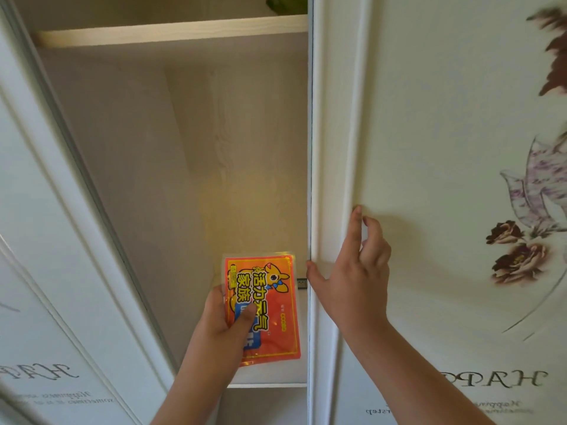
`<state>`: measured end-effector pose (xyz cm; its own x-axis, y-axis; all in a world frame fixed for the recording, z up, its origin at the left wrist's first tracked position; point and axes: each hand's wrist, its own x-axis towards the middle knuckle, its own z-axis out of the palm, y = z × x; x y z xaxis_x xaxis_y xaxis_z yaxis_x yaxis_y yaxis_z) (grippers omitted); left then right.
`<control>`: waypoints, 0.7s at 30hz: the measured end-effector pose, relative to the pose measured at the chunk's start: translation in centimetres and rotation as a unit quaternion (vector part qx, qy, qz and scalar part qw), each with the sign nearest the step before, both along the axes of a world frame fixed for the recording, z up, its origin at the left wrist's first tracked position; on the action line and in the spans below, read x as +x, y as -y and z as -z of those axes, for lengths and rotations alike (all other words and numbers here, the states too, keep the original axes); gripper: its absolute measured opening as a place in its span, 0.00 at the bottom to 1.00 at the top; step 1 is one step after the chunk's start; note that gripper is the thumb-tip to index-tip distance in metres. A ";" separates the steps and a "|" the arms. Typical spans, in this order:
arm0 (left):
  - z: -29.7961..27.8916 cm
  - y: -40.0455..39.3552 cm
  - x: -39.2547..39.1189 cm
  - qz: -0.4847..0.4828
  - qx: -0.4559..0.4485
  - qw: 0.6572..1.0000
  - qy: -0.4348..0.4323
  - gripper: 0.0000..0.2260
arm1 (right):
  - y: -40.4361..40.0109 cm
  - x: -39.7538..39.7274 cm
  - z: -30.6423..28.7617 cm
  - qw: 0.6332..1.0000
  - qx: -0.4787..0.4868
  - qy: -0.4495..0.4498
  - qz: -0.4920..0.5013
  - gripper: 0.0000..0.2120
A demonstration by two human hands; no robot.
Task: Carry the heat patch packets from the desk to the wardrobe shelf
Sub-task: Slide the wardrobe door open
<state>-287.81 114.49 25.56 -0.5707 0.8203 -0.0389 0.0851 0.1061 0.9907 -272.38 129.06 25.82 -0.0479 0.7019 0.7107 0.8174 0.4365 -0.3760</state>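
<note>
Two sliding doors flank the shelf (270, 377); right hand (352, 271) spread flat on the flowered door (445, 179); left hand (225, 320) pinches an orange cartoon-printed packet (270, 289).

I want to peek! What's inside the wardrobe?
Inside the wardrobe there are bare pale walls, an upper shelf with something green on it. The sliding door hides the right part.

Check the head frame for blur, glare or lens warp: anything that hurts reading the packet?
Head view: heat patch packet is sharp with readable print and slight foil glare at its top edge; warm orange glow reflects onto the wardrobe back panel; left door bows from wide-angle distortion and smears near the frame edge; right hand casts a soft shadow on the right door.
</note>
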 end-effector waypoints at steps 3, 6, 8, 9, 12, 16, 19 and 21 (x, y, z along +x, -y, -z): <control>0.2 -0.8 1.1 0.011 0.004 1.000 0.012 0.13 | -0.6 1.8 -0.1 1.000 -0.001 0.000 0.002 0.55; 0.4 -1.4 2.5 0.022 0.007 1.000 0.004 0.13 | -1.1 3.7 -0.3 1.000 -0.001 -0.005 0.006 0.55; 0.6 -1.9 3.4 0.026 0.009 1.000 0.002 0.13 | -1.6 4.9 -0.3 1.000 -0.002 -0.007 0.006 0.54; 0.6 -2.1 4.0 0.030 0.010 1.000 0.002 0.14 | -1.9 5.5 -0.2 1.000 -0.004 -0.011 0.003 0.54; 0.5 -2.9 5.5 0.038 0.011 0.999 0.010 0.14 | -2.5 7.2 -0.1 1.000 -0.009 -0.024 -0.008 0.55; 0.6 -4.0 7.5 0.045 0.022 0.999 0.021 0.08 | -3.1 9.6 -0.1 0.999 -0.019 -0.038 -0.008 0.54; 0.5 -4.8 8.7 0.054 0.013 0.998 0.019 0.08 | -3.7 11.4 -0.2 0.999 -0.023 -0.043 -0.002 0.54; 0.4 -5.3 9.4 0.059 0.008 0.998 0.009 0.09 | -4.1 12.6 -0.2 0.999 -0.028 -0.044 0.001 0.55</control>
<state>-278.37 119.75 25.21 -0.4696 0.8822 -0.0350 0.0791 0.0815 0.9935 -259.76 133.19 26.02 0.0138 0.7400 0.6725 0.7808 0.4122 -0.4696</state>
